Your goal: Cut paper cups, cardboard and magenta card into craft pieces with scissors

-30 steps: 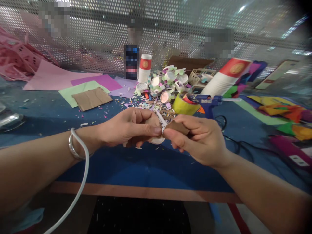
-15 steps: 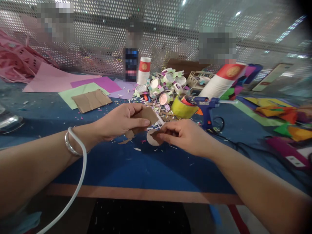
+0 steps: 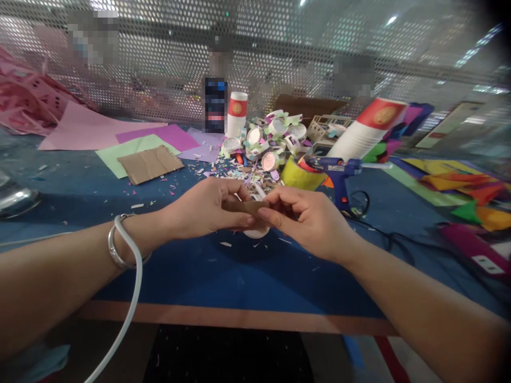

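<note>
Between my two hands is a small piece of brown cardboard (image 3: 244, 207), held almost edge-on above the table. My left hand (image 3: 209, 207) is closed on its left part, thumb along the near side. At the right end, the fingertips of my right hand (image 3: 309, 219) pinch it too. Directly beneath lies a pale round disc (image 3: 257, 233), mostly covered by the hands. A slim white stick (image 3: 260, 191) lies just beyond my right fingertips, among paper scraps.
Behind the hands stands a heap of paper-and-cup pieces (image 3: 275, 135). To the right are a blue glue gun (image 3: 339, 173), a yellow roll (image 3: 299, 175) and stacked paper cups (image 3: 359, 133). A cardboard sheet (image 3: 150, 164) and coloured papers lie left. A power strip (image 3: 473, 247) sits far right.
My right hand has lifted from the disc and come left to the cardboard. The cardboard has tilted from showing its face to nearly edge-on, and both hands now grip it.
</note>
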The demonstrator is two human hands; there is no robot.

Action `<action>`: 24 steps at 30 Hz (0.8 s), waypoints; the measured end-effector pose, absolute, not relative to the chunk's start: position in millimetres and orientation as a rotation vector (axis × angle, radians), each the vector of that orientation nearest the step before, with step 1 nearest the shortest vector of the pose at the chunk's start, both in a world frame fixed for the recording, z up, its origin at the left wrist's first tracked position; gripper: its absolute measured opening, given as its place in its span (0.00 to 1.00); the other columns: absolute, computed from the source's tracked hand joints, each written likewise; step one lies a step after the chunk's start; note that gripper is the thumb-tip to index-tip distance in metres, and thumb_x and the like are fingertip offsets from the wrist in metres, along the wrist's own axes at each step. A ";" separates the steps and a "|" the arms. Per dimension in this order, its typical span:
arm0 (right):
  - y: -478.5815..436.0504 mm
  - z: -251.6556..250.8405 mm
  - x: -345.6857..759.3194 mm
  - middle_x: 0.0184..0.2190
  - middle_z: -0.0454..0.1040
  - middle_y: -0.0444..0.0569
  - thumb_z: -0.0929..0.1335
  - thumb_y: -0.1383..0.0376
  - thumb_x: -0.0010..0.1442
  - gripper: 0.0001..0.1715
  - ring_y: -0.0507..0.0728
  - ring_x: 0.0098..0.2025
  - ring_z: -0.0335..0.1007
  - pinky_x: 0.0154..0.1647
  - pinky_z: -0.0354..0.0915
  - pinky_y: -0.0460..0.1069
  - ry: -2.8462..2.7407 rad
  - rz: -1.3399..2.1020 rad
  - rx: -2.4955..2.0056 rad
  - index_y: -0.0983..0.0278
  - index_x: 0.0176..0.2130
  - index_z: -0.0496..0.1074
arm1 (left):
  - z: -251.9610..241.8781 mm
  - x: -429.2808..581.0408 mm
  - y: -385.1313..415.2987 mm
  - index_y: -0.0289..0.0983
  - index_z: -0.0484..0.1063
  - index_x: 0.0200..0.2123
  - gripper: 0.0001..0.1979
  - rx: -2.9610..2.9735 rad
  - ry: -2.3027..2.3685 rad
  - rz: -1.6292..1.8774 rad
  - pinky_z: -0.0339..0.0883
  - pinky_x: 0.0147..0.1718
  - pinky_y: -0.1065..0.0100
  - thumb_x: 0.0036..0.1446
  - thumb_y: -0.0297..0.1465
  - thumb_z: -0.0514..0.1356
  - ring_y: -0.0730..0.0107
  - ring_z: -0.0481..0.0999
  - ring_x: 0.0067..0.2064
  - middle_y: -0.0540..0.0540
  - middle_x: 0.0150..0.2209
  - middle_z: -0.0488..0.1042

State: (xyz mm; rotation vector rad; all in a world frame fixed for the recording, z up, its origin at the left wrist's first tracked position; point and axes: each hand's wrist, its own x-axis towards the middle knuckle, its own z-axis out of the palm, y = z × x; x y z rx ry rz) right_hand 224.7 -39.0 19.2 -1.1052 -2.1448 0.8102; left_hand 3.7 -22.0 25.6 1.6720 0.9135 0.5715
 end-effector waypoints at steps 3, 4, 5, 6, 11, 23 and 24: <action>-37.7 19.7 225.8 0.23 0.64 0.40 0.69 0.61 0.65 0.12 0.48 0.24 0.56 0.22 0.54 0.44 -2.117 0.823 -1.092 0.66 0.33 0.71 | 27.9 -1.3 -18.0 0.33 0.74 0.35 0.06 1.725 0.940 0.574 0.66 0.28 0.76 0.57 0.31 0.65 0.74 0.76 0.30 0.49 0.29 0.79; -37.3 19.9 226.2 0.23 0.64 0.40 0.69 0.61 0.65 0.11 0.48 0.24 0.56 0.22 0.54 0.44 -2.122 0.833 -1.088 0.66 0.33 0.71 | 29.0 -2.6 -17.2 0.33 0.75 0.35 0.07 1.759 0.935 0.578 0.66 0.28 0.76 0.57 0.32 0.65 0.74 0.76 0.30 0.48 0.30 0.79; -37.2 20.1 226.4 0.22 0.64 0.40 0.69 0.61 0.65 0.11 0.48 0.24 0.56 0.22 0.54 0.44 -2.136 0.844 -1.085 0.66 0.33 0.71 | 30.0 -3.2 -17.2 0.33 0.75 0.34 0.08 1.790 0.930 0.575 0.66 0.28 0.76 0.58 0.33 0.65 0.74 0.76 0.30 0.49 0.29 0.78; -37.3 20.4 226.4 0.22 0.64 0.40 0.69 0.61 0.65 0.11 0.48 0.24 0.56 0.22 0.54 0.44 -2.156 0.855 -1.084 0.66 0.33 0.71 | 31.0 -3.1 -17.7 0.33 0.76 0.34 0.08 1.817 0.926 0.565 0.65 0.27 0.76 0.58 0.33 0.65 0.75 0.75 0.29 0.49 0.28 0.77; -40.8 23.3 224.7 0.23 0.67 0.41 0.68 0.61 0.65 0.11 0.48 0.24 0.59 0.23 0.55 0.44 -2.284 0.947 -1.060 0.66 0.33 0.72 | 32.8 1.7 -26.1 0.33 0.75 0.33 0.07 1.937 0.883 0.522 0.67 0.30 0.76 0.61 0.31 0.62 0.74 0.74 0.31 0.50 0.28 0.76; -45.7 26.4 223.5 0.22 0.62 0.39 0.68 0.63 0.66 0.14 0.47 0.24 0.55 0.22 0.53 0.44 -2.263 1.105 -0.865 0.66 0.28 0.69 | 39.8 0.7 -30.8 0.34 0.72 0.30 0.12 1.839 0.735 0.431 0.62 0.25 0.78 0.65 0.33 0.59 0.77 0.68 0.26 0.52 0.23 0.70; -47.1 27.5 223.6 0.22 0.60 0.39 0.68 0.63 0.66 0.15 0.47 0.24 0.54 0.22 0.52 0.44 -2.231 1.104 -0.837 0.65 0.27 0.68 | 40.9 1.5 -32.2 0.34 0.71 0.28 0.13 1.796 0.708 0.451 0.61 0.24 0.78 0.65 0.33 0.59 0.78 0.66 0.24 0.53 0.22 0.68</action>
